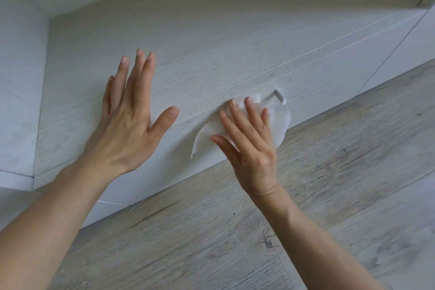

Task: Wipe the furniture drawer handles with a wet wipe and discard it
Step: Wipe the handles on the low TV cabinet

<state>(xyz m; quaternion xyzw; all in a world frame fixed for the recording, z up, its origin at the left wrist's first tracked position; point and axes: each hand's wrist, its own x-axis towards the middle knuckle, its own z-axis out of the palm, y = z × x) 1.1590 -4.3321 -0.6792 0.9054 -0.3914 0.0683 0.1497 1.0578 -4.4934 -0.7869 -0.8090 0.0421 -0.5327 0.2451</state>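
1. Head view: a white, wood-grained drawer front fills the upper part of the frame, running at a slant from lower left to upper right.
2. Floor: grey wood-look planks lie below the drawer front and occupy the lower right of the frame.
3. Left hand: laid flat against the drawer front, back of the hand toward the camera. All fingers are extended and spread, the thumb pointing right. It grips nothing.
4. Right hand: placed to the right of the left hand and apart from it, back of the hand toward the camera. Its fingers are extended and slightly splayed, pressing a wet wipe flat against the drawer front. The wipe is held by pressure of the open fingers, not by a closed fist.
5. Wet wipe: white and thin, lying between the right hand and the drawer surface. One pointed flap hangs out below the thumb on the left; a wider rounded flap shows past the little finger on the right, reaching toward the floor line.
6. Drawer handle: a white handle set on the drawer front at the seam line. Only its right end is visible, just above and to the right of the right fingertips; the remainder is covered by the wipe and the fingers.
7. Both forearms are bare and enter from the bottom edge of the frame.
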